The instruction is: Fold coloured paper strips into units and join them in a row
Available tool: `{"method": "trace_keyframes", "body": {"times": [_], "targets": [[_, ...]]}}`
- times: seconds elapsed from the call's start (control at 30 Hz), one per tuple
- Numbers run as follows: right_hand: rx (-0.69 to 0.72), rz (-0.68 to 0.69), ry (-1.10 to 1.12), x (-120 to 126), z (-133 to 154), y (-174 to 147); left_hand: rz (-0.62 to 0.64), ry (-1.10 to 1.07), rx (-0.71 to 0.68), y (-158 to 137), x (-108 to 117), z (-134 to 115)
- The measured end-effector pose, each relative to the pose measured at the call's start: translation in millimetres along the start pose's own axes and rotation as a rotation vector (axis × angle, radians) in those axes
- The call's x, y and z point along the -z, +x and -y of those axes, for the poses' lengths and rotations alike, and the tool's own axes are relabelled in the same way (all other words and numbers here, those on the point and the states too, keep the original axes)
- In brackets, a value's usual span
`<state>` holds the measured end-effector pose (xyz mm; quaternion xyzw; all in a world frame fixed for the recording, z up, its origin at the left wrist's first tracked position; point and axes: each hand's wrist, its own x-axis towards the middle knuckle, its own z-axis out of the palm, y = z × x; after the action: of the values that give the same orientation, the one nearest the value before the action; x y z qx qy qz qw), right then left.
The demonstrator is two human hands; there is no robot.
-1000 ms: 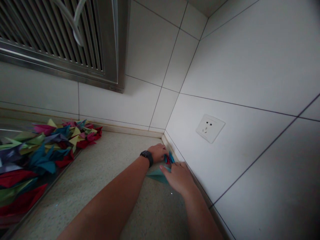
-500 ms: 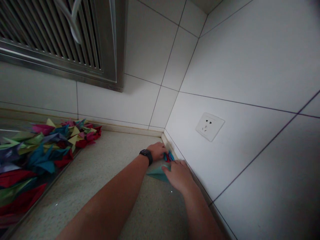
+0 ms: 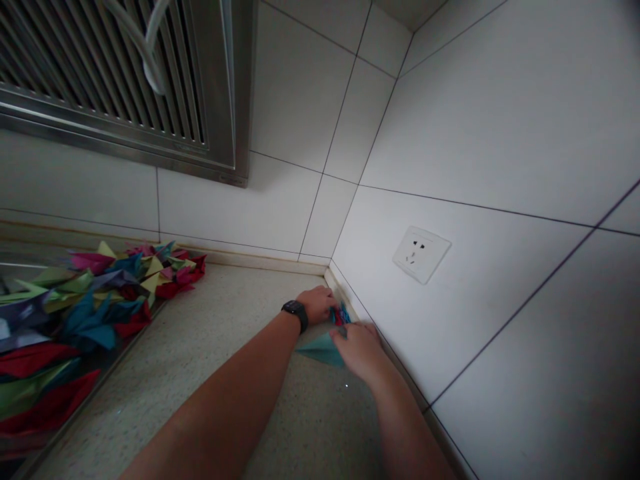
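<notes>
Head view: we look down into a tiled corner, both our arms reaching toward it.
Walls: white tiles (image 3: 500,120) fill most of the frame; a slatted metal vent (image 3: 125,87) with a pale hose hangs at upper left.
Counter: the speckled counter (image 3: 200,360) runs from us to the corner.
Paper heap: a pile of folded paper shapes (image 3: 75,313) in red, teal, green, yellow and purple lies at far left, well apart from our hands.
Socket: a white wall socket (image 3: 421,254) sits on the right wall, above our right hand.
Left hand: our left hand (image 3: 317,305), a dark watch (image 3: 295,312) on the wrist, rests at the corner; its fingers are hidden, so we cannot tell whether they are closed.
Right hand: our right hand (image 3: 361,348) lies palm down, fingers pressed flat on the teal paper.
Teal paper: the teal paper (image 3: 320,349) lies flat on the counter between our hands, just beside small red and blue folded pieces (image 3: 341,313) at the wall.
Handling: we judge it light, thin, easily creased or torn; best held at an edge or corner.
Writing: none that we can read.
</notes>
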<state>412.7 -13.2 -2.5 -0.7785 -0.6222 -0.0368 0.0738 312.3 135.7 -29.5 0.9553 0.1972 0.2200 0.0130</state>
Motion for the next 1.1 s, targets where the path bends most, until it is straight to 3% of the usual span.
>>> {"method": "trace_keyframes", "body": {"times": [1.1], "targets": [[0.032,-0.033,-0.045,7.9,1.6,-7.1,0.024,-0.002,-0.031,-3.4,4.0,-3.9]]}}
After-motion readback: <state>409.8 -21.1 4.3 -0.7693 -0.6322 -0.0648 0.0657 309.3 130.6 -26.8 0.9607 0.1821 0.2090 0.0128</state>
